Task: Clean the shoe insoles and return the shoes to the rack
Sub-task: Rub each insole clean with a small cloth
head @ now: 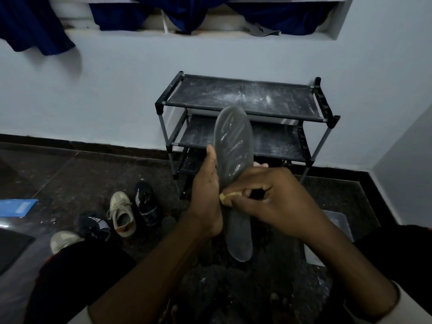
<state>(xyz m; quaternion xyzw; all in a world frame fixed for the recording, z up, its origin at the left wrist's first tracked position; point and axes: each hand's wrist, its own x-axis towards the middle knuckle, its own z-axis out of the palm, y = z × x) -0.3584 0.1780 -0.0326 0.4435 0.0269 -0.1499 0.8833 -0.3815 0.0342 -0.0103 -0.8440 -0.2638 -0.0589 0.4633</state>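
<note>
A long grey insole (pixel 233 146) streaked with white marks stands upright in front of me. My left hand (pixel 207 190) grips its left edge, thumb along the side and fingertips showing behind it. My right hand (pixel 268 195) pinches a small yellow cloth or sponge (pixel 230 195) against the insole's middle. Beyond it, against the wall, stands the black shoe rack (pixel 245 99), its shelves dusty and bare. On the floor to the left lie a beige sneaker (pixel 122 213), a black sneaker (pixel 147 202), another dark striped shoe (pixel 94 224) and a second beige shoe (pixel 64 240).
A blue flat item (pixel 17 208) lies on the dark floor at the left. Low at the right sits a grey lidded container (pixel 336 230), partly hidden by my right arm. Blue cloth (pixel 35 26) hangs from the wall ledge. My knees fill the lower corners.
</note>
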